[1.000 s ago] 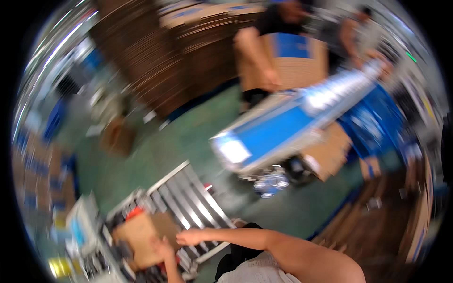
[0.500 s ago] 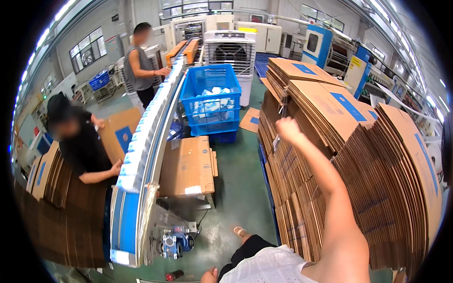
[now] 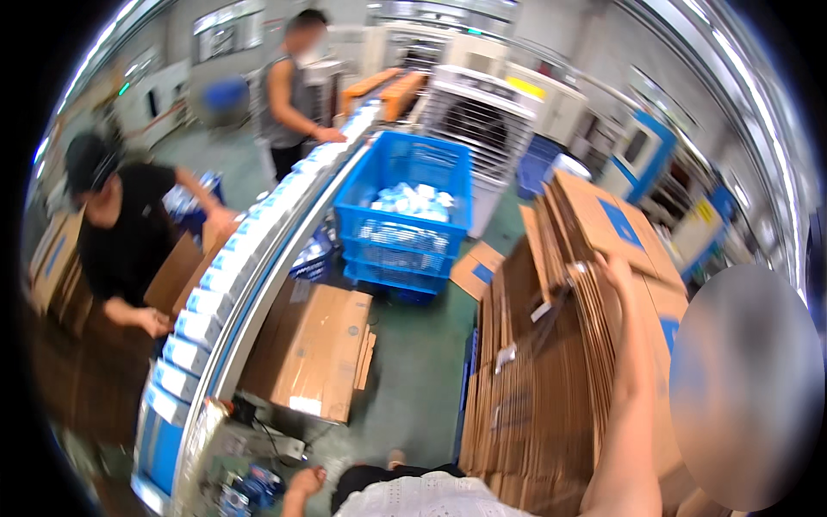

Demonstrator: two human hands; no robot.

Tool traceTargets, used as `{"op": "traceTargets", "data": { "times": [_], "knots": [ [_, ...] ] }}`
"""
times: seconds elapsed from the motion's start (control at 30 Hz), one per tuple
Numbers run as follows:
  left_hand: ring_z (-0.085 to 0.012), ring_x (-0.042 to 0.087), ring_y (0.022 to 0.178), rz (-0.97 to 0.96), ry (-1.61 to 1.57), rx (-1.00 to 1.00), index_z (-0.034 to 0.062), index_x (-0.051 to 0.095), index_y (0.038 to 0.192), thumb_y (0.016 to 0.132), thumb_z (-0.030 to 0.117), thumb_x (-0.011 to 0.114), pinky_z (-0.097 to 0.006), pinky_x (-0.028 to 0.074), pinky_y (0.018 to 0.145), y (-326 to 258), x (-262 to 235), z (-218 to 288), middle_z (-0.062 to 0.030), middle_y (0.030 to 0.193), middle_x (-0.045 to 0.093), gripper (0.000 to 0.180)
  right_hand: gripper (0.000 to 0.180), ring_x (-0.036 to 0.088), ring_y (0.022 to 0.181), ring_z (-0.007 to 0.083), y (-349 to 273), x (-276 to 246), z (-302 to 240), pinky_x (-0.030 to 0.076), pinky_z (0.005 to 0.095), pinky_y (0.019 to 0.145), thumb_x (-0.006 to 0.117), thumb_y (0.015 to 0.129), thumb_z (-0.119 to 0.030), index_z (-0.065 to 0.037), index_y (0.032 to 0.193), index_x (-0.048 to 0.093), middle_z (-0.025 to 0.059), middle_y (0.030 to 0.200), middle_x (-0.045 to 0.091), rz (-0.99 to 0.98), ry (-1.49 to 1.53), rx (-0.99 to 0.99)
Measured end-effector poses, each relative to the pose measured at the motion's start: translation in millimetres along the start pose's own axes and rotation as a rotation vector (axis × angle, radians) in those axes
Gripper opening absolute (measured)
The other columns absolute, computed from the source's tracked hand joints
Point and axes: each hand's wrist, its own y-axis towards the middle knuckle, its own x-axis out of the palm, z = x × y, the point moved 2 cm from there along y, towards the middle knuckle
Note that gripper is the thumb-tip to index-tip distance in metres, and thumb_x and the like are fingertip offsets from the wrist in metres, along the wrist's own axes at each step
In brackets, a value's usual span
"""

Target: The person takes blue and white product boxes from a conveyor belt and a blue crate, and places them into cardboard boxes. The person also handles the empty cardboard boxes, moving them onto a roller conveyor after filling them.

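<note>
Head view: flattened cardboard cartons (image 3: 543, 396) stand stacked at right, the right hand (image 3: 614, 272) at their upper edge, fingers partly bent, grip unclear; the left hand (image 3: 307, 482), loosely curled, contents unclear, hangs near the blue motor (image 3: 251, 491)

"What's at four o'clock?"
"A cardboard stack (image 3: 573, 366): matt brown paperboard, ribbed and rough along the cut edges."
"And near twelve?"
"A blue crate (image 3: 396, 220), smooth plastic with a slight sheen."
"Eight o'clock?"
"A shiny metal conveyor rail (image 3: 250, 332) beside a smooth blue belt (image 3: 164, 457)."
"Half past seven?"
"A carton (image 3: 319, 345), matt cardboard with a glossy patch."
"Six?"
"A white cloth top (image 3: 439, 500), pierced and matt; the floor (image 3: 401, 370) is smooth, faintly shiny."
</note>
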Motion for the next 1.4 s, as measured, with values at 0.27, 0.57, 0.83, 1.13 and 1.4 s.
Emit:
{"op": "traceTargets", "data": {
  "times": [0.27, 0.57, 0.83, 1.13, 1.4],
  "knots": [
    [-0.0323, 0.052, 0.101, -0.236, -0.023, 0.013, 0.0133, 0.055, 0.110, 0.084, 0.042, 0.039, -0.039, 0.042, 0.084, 108.0, -11.8, 43.1, -0.0147, 0.108, 0.056, 0.043, 0.038, 0.054, 0.090, 0.0392, 75.0, 42.7, -15.4, 0.040, 0.0454, 0.083, 0.059, 0.072, -0.032, 0.002, 0.090, 0.056, 0.0255, 0.088, 0.057, -0.024, -0.298, -0.029],
    [-0.0318, 0.056, 0.089, -0.165, -0.089, 0.206, 0.0087, 0.057, 0.097, 0.085, 0.034, 0.041, -0.041, 0.043, 0.077, 286.4, -106.6, 173.4, -0.0149, 0.092, 0.061, 0.032, 0.012, 0.055, 0.070, 0.0392, 74.3, 64.6, 3.4, 0.045, 0.0452, 0.064, 0.054, 0.066, -0.003, -0.002, 0.077, 0.051, 0.0222, 0.071, 0.055, 0.194, -0.280, -0.104],
    [-0.0328, 0.055, 0.092, 0.149, -0.176, 0.496, 0.0078, 0.054, 0.110, 0.085, 0.034, 0.042, -0.038, 0.043, 0.080, 350.1, -197.2, 248.3, -0.0165, 0.099, 0.059, 0.038, 0.019, 0.054, 0.075, 0.0399, 78.6, 76.3, 18.9, 0.043, 0.0462, 0.067, 0.053, 0.071, -0.010, 0.004, 0.084, 0.053, 0.0246, 0.075, 0.055, -0.008, -0.328, 0.057],
    [-0.0332, 0.056, 0.092, 0.068, -0.343, 0.344, 0.0070, 0.056, 0.108, 0.085, 0.032, 0.044, -0.035, 0.044, 0.081, 357.9, -163.6, 191.9, -0.0183, 0.098, 0.059, 0.036, 0.026, 0.054, 0.081, 0.0389, 72.7, 52.3, -6.6, 0.043, 0.0458, 0.070, 0.053, 0.076, -0.019, 0.003, 0.091, 0.054, 0.0236, 0.078, 0.057, -0.013, -0.357, 0.343],
    [-0.0339, 0.056, 0.090, 0.018, -0.256, 0.388, 0.0073, 0.057, 0.103, 0.085, 0.030, 0.040, -0.040, 0.043, 0.079, 372.5, -190.8, 216.3, -0.0182, 0.094, 0.060, 0.034, 0.010, 0.057, 0.072, 0.0368, 74.2, 77.6, -23.1, 0.046, 0.0441, 0.064, 0.049, 0.071, -0.004, -0.001, 0.076, 0.057, 0.0198, 0.074, 0.059, 0.169, -0.508, 0.156]
  ]
}}
